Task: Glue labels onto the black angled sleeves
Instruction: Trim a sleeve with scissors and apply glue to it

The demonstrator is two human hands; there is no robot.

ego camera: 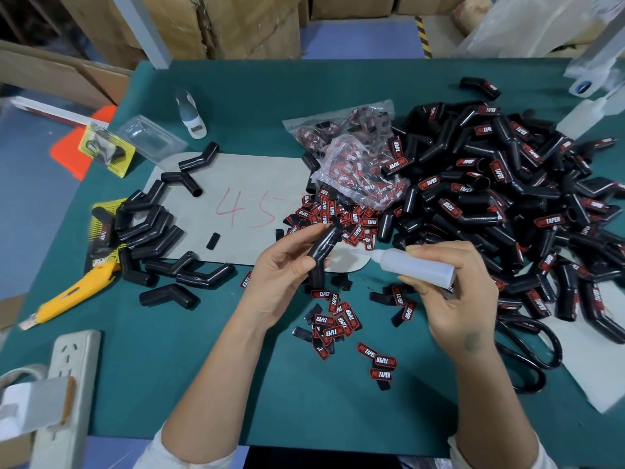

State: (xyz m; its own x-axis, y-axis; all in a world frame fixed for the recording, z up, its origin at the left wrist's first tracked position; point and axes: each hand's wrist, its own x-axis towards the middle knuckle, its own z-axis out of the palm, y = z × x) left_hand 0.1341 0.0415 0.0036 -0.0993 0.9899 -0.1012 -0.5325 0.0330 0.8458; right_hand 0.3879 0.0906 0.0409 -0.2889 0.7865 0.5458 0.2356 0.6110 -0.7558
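Both hands mid-desk: my left hand (287, 269) grips a bare sleeve (321, 255), right hand (453, 286) holds glue bottle (411, 264); plastic bag (355, 164) holds labels.

Left hand (287, 265) covers the middle of the held sleeve (321, 255); can't tell if a label is on it. Right hand (449, 282) hides the glue bottle (409, 264) base. Red "45" on the grey card (236, 198): anything after it is under the loose labels (333, 214). Scissors (527, 353) blades buried under the sleeve pile (507, 198). Power strip (67, 384) cut off by the bottom edge. Bag (355, 164) contents blurred by plastic.
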